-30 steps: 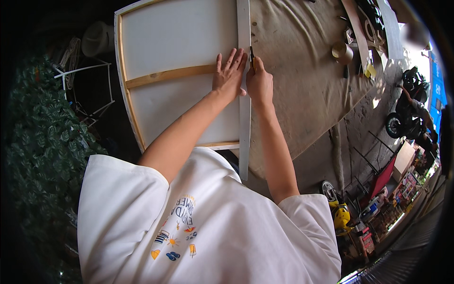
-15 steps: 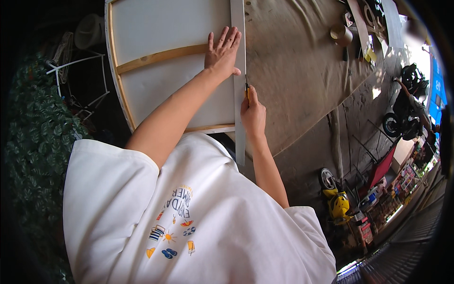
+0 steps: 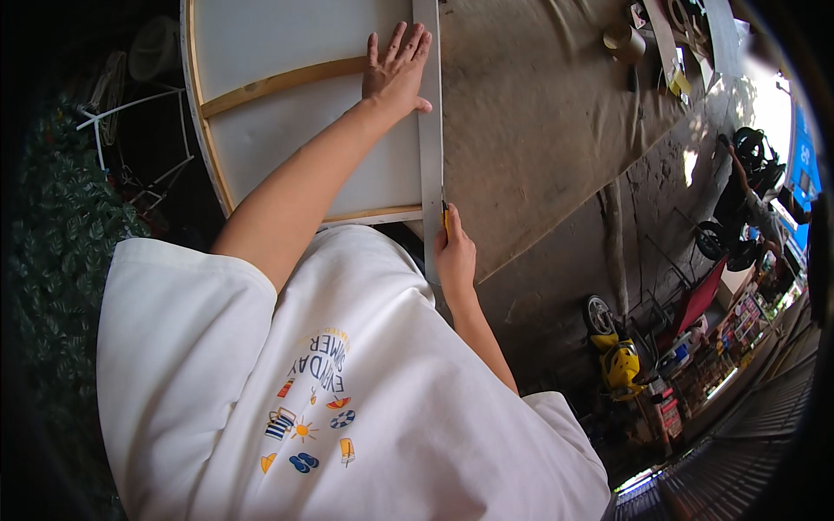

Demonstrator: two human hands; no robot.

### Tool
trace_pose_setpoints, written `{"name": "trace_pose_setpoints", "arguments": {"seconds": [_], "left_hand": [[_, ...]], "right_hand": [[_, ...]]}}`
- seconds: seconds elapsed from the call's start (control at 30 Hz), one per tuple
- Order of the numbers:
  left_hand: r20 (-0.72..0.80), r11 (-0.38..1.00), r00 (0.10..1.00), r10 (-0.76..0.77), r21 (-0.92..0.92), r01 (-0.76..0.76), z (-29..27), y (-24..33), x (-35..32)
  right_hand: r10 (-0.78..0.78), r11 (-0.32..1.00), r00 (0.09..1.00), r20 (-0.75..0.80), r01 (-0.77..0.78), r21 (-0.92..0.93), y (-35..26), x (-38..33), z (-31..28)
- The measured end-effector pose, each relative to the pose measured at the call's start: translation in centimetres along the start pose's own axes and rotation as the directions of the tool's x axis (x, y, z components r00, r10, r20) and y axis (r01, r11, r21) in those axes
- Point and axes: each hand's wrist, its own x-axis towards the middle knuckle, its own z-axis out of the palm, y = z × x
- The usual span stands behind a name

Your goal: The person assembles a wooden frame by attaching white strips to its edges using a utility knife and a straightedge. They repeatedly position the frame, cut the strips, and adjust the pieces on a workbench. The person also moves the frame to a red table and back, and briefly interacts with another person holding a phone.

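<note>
My left hand (image 3: 397, 74) lies flat with its fingers spread, across the back of a white panel with a wooden frame (image 3: 278, 87) and against a long pale straightedge (image 3: 431, 148). The straightedge runs along the panel's right side toward me. In my right hand (image 3: 456, 260) is a utility knife (image 3: 447, 217) with a yellow and black handle. Its tip sits at the right edge of the straightedge, near the panel's near corner. Whether the blade is in the brown sheet (image 3: 530, 122) beneath I cannot tell.
A tape-like roll (image 3: 624, 43) and strips of material lie at the far right of the brown sheet. Leafy greenery (image 3: 61, 208) and a white metal frame (image 3: 130, 113) stand on the left. On the right are a yellow vehicle (image 3: 619, 369), a motorbike and a person.
My right hand has drawn the knife toward me along the straightedge's edge. My left hand stays on the panel and straightedge, while the whole view has shifted slightly.
</note>
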Motion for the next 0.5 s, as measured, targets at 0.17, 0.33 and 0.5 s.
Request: {"name": "trace_pose_setpoints", "arguments": {"seconds": [0.17, 0.33, 0.5], "left_hand": [[0.000, 1.000, 1.000, -0.016, 0.012, 0.016, 0.1, -0.1, 0.0], [0.006, 1.000, 1.000, -0.006, 0.017, 0.006, 0.1, 0.0, 0.2], [-0.012, 1.000, 1.000, 0.018, 0.002, -0.018, 0.0, 0.0, 0.3]], "right_hand": [[-0.043, 0.999, 0.999, -0.020, 0.043, -0.003, 1.3, -1.9, 0.4], [-0.023, 1.000, 1.000, -0.010, 0.022, -0.020, 1.7, -2.9, 0.4], [0.040, 0.999, 0.999, -0.020, -0.041, -0.031, 3.0, -6.9, -1.5]]}}
